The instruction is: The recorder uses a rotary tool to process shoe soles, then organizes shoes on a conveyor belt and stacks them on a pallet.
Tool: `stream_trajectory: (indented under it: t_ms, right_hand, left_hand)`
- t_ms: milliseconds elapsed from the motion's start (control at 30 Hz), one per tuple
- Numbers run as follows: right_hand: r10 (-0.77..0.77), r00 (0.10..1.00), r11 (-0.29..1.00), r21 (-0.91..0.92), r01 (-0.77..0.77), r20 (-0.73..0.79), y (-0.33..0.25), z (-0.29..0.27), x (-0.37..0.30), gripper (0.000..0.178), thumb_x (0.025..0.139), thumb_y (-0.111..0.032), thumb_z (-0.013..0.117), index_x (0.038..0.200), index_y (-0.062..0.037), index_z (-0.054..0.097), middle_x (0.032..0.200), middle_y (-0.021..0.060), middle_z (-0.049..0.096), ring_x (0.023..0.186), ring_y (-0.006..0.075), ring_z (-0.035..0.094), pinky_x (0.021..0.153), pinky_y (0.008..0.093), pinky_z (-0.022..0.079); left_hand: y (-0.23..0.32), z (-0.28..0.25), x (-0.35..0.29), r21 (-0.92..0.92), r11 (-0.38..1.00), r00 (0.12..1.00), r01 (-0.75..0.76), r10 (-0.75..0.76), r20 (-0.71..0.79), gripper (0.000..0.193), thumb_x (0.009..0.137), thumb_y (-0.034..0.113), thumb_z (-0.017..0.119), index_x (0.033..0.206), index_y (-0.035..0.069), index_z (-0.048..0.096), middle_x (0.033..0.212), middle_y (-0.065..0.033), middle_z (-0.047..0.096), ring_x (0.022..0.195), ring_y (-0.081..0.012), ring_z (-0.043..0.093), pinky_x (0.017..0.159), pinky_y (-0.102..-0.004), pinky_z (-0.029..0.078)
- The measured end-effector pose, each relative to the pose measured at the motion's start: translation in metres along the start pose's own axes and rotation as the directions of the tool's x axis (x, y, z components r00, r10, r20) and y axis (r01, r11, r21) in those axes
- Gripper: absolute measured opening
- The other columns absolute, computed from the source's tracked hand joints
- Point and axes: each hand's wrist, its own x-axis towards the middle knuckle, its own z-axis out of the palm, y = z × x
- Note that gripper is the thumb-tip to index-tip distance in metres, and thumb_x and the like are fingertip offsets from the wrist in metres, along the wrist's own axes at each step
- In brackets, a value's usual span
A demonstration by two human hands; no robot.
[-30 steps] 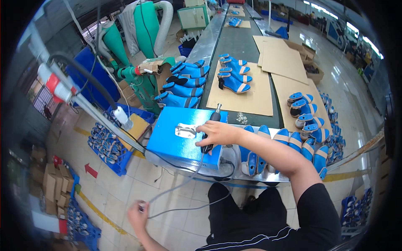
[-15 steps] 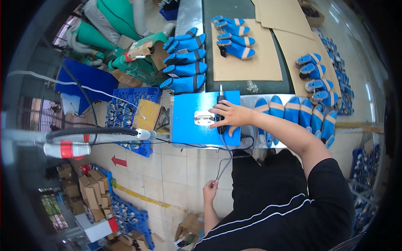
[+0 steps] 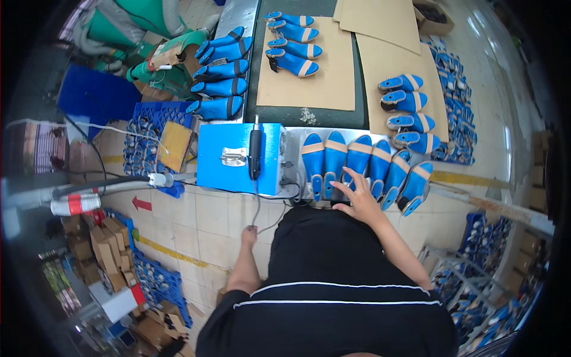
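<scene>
A grey cable (image 3: 257, 205) is pinched by the left hand (image 3: 249, 234), whose fingers are closed on it below the near edge of a blue metal box (image 3: 211, 175). From there the cable is led up to a black handpiece (image 3: 255, 153), which is laid lengthwise on the box top, its metal tip pointed away from the person, just right of a silver handle (image 3: 233, 156). The right hand (image 3: 361, 202) is held over the near ends of a row of six blue shoe forms (image 3: 359, 156) with tan straps; its thumb and fingers are spread well apart and nothing is gripped by them (whether a form is touched by a fingertip cannot be told). Beyond the box, four more strapped forms (image 3: 295, 63) are lined up on a cardboard sheet (image 3: 309, 95), which is borne by a dark green belt (image 3: 336, 118). To its left, dark-strapped forms (image 3: 221, 88) are set along a metal ledge (image 3: 239, 15); to its right, another four (image 3: 410, 101) are placed on brown board (image 3: 369, 113).
</scene>
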Motion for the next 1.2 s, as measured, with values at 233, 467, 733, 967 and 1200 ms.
stream_trajectory:
  t_ms: [233,467,733,967,1200]
  right_hand:
    - [0.230,0.952,0.973,0.043,-0.226,-0.202,0.079,-0.057,-0.057,0.063,0.082,-0.027,0.087,0.140,-0.0148,0.063,0.155,0.0189,0.043,0.136,0.0409,0.051,0.111,0.0481,0.045]
    - [0.141,0.975,0.989,0.074,-0.130,-0.174,0.127,-0.077,-0.001,0.056,0.085,-0.028,0.085,0.136,-0.0166,0.066,0.151,0.0198,0.046,0.134,0.0408,0.052,0.110,0.0488,0.046]
    - [0.101,0.994,0.995,0.001,-0.101,-0.046,0.176,-0.064,0.130,0.047,0.089,-0.036,0.080,0.132,-0.0204,0.068,0.155,0.0227,0.043,0.142,0.0459,0.046,0.116,0.0517,0.041]
    - [-0.053,0.998,0.993,-0.108,0.058,0.045,0.190,-0.008,0.333,0.057,0.088,-0.042,0.080,0.140,-0.0246,0.064,0.159,0.0257,0.038,0.147,0.0467,0.038,0.119,0.0571,0.034]
    - [0.089,0.993,0.961,-0.255,-0.108,-0.084,0.217,0.036,0.524,0.083,0.077,-0.050,0.087,0.150,-0.0297,0.055,0.170,0.0244,0.020,0.157,0.0497,0.015,0.122,0.0684,0.017]
  left_hand:
    - [0.104,0.033,0.022,-0.404,0.911,0.980,0.079,-0.145,-0.135,0.034,0.104,0.037,0.063,0.124,0.011,0.071,0.087,-0.0033,0.069,0.091,-0.0174,0.069,0.065,-0.0325,0.049]
    - [0.132,-0.001,-0.019,0.226,0.972,0.959,-0.059,-0.007,0.282,0.039,0.105,0.043,0.059,0.118,0.010,0.075,0.082,-0.0130,0.071,0.086,-0.0211,0.074,0.065,-0.0368,0.053]
    - [0.384,-0.095,-0.085,-0.033,0.944,0.741,-0.329,0.279,0.611,0.053,0.107,0.044,0.056,0.101,-0.004,0.078,0.095,-0.0129,0.080,0.091,-0.0225,0.077,0.084,-0.0349,0.058]
    - [0.460,-0.108,-0.027,-0.530,0.760,0.782,-0.377,0.568,0.258,0.048,0.103,0.037,0.067,0.071,0.002,0.060,0.061,-0.0046,0.060,0.056,-0.0118,0.049,0.054,-0.0315,0.041]
    - [0.517,-0.099,0.011,-0.423,0.754,0.650,-0.502,0.652,0.390,0.048,0.101,0.034,0.071,0.067,0.005,0.054,0.062,-0.0074,0.055,0.060,-0.0159,0.050,0.057,-0.0358,0.042]
